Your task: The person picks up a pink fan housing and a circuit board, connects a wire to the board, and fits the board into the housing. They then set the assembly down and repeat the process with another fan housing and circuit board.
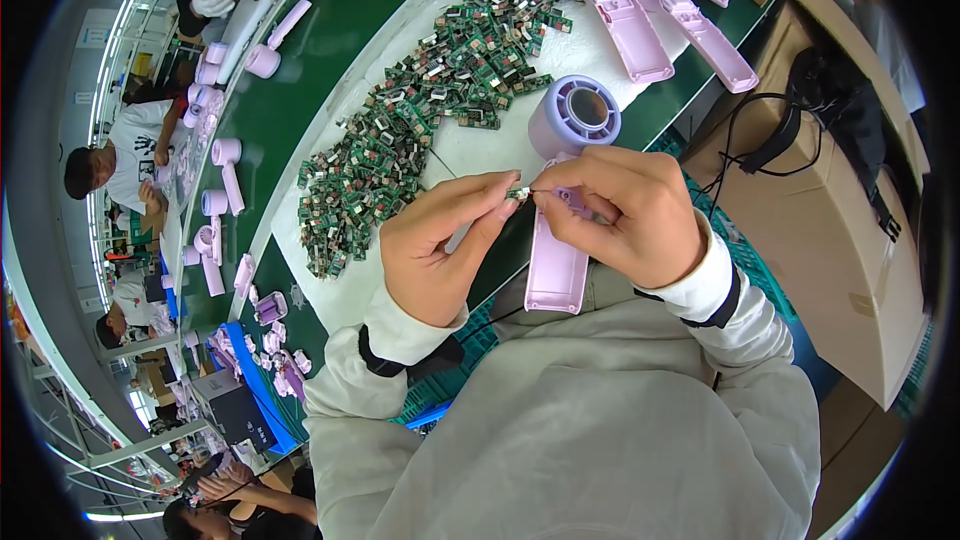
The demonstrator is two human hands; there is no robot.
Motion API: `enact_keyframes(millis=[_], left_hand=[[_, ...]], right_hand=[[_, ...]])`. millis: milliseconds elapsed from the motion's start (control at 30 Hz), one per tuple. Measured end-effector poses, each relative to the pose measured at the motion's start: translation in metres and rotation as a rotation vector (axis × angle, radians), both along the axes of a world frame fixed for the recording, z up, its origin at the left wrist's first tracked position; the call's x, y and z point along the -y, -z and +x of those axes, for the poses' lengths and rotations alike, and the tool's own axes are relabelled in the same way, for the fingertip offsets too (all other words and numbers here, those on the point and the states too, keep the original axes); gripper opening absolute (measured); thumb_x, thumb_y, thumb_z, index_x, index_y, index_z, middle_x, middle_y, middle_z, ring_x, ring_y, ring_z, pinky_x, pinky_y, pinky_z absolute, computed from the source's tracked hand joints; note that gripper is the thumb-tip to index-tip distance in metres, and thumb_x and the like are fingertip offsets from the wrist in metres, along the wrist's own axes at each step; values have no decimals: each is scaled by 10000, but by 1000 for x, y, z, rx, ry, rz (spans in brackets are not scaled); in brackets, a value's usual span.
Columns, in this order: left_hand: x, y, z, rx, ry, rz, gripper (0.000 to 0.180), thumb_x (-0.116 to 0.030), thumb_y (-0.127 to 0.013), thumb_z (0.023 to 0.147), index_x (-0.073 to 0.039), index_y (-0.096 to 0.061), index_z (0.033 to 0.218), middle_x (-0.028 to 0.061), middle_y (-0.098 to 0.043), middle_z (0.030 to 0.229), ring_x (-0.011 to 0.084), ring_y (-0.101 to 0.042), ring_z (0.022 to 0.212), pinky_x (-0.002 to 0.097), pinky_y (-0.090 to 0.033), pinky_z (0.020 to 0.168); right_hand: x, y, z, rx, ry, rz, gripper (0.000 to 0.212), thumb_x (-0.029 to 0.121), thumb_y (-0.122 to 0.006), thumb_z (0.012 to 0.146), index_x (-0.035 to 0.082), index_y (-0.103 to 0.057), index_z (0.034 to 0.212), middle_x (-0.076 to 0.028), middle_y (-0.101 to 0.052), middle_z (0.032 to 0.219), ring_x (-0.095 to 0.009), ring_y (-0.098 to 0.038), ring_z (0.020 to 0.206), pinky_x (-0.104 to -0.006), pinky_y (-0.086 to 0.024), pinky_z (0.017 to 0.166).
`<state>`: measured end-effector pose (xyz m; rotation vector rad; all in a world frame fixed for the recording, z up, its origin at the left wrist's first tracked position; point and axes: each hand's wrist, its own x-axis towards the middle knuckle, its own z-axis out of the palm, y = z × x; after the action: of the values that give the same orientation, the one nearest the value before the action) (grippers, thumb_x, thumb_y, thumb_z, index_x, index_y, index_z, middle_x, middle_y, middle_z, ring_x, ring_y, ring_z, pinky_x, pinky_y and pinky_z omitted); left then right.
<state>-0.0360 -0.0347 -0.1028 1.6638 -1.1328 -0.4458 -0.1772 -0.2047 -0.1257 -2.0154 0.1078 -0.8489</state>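
Small circuit bd (517, 194) pinched btwn thumb & fingers of L hand (437, 245); R hand (635, 212) held just beside, thumb & forefinger pressed tog., contents too small to tell. Pink fan handle (556, 275) partly covered by R hand; bd pile (430, 90) spread on white sheet (488, 148).

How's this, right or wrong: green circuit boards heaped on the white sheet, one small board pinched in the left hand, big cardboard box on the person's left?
Wrong on the side of the box: the head view shows the big cardboard box on the person's right. The rest stands: green circuit boards heaped on the white sheet, one small board pinched in the left hand.
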Motion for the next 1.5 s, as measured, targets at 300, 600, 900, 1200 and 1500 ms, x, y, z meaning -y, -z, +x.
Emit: enact_keyframes(millis=[300, 600, 900, 1200, 1500], left_hand=[[2, 4, 8, -209, 103, -8, 251, 57, -690, 952, 27, -729, 1197, 181, -729, 1195, 214, -724, 1019, 303, -587, 911], [7, 29, 18, -777, 217, -45, 270, 91, -684, 944, 41, -714, 1208, 188, -714, 1174, 221, -710, 1061, 315, -587, 939], [7, 32, 12, -574, 242, -147, 266, 97, -687, 940, 40, -720, 1198, 170, -714, 1144, 205, -699, 1074, 284, -566, 942], [7, 33, 7, -537, 167, -105, 241, 62, -683, 959, 46, -717, 1197, 155, -718, 1117, 193, -712, 1022, 287, -580, 920], [11, 24, 5, -704, 141, -71, 283, 6, -672, 987, 103, -646, 1252, 173, -730, 1152, 209, -717, 1065, 313, -588, 951]], right_hand=[[1, -4, -4, -18, 7, 24, 150, 33, -787, 842, 45, -767, 990, -28, -563, 687, -109, -398, 506, -280, -333, 492], [2, 0, -10, -183, 4, 263, 150, 27, -803, 862, 41, -777, 1010, 27, -510, 659, -44, -339, 546, -241, -302, 525], [-4, 5, -10, -253, 26, 216, 163, 15, -797, 874, 2, -737, 1024, 57, -463, 609, -25, -321, 561, -213, -301, 539], [-5, 6, -8, -294, 50, 223, 178, 25, -802, 872, 17, -739, 1038, 68, -427, 615, -30, -315, 563, -214, -298, 547], [-5, -4, -8, -116, 63, 53, 261, 34, -815, 840, 59, -796, 1099, 27, -451, 668, -66, -396, 590, -239, -321, 541]])
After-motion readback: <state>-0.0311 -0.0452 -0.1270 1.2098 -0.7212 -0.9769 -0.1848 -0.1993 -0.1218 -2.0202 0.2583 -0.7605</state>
